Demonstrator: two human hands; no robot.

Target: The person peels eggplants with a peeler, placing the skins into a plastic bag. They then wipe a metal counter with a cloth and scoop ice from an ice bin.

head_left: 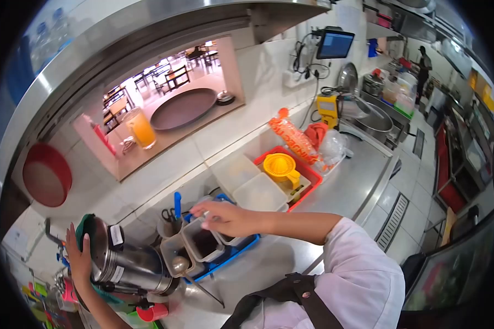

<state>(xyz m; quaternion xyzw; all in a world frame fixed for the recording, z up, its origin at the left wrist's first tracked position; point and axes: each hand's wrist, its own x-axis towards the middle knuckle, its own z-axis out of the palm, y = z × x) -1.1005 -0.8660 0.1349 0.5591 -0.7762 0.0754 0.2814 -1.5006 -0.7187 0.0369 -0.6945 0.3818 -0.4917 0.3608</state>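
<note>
My left hand (pixel 78 253), its fingers stretched out, is against the left side of a steel dispenser (pixel 129 260), by a green cloth (pixel 84 227). My right hand (pixel 217 215) is over a blue tray (pixel 239 255) of plastic containers, above one with dark contents (pixel 204 242). Its fingers are bent and slightly blurred, and I cannot make out whether they hold anything. A ladle (pixel 180 264) rests in the container beside it. Behind stand scissors (pixel 168 215) and a blue-handled tool (pixel 177 204). A red cup (pixel 152 312) is below the dispenser's tap.
A red tray (pixel 313 189) holds a yellow juicer (pixel 280 166), beside lidded containers (pixel 259 192). An orange bag (pixel 293 137) lies further right. In the wall opening are a juice jug (pixel 140 129) and a round tray (pixel 184 108). A person (pixel 424 71) stands far back.
</note>
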